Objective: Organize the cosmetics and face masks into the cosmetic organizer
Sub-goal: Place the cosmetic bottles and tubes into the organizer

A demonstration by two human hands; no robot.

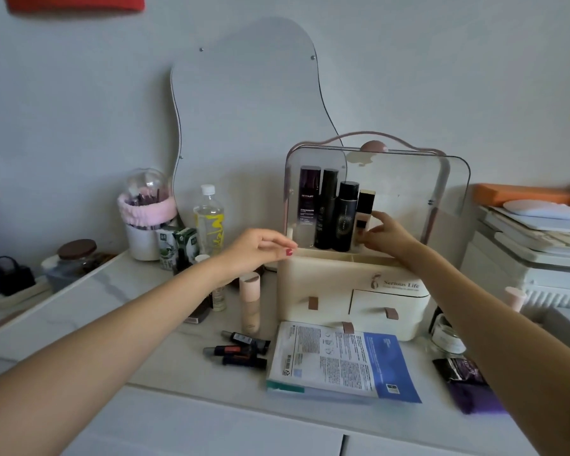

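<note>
The cream cosmetic organizer (313,278) stands on the white table with its clear doors swung open. Its upper shelf holds a dark purple bottle (310,202), two black bottles (345,215) and a small beige bottle (366,205). My right hand (387,238) grips that beige bottle on the shelf. My left hand (260,248) hovers by the lower corner of the left door, fingers loosely curled, nothing in it. A stack of face masks (339,360) lies before the drawers. Dark lip tubes (241,349) and a pink-capped foundation bottle (250,304) sit to its left.
A glass jar (446,337) and a purple sachet (464,373) lie right of the organizer. A brush holder (145,222), water bottle (208,218) and green cartons (175,245) stand at the back left under a wavy mirror (244,103). Stacked books (533,232) fill the right.
</note>
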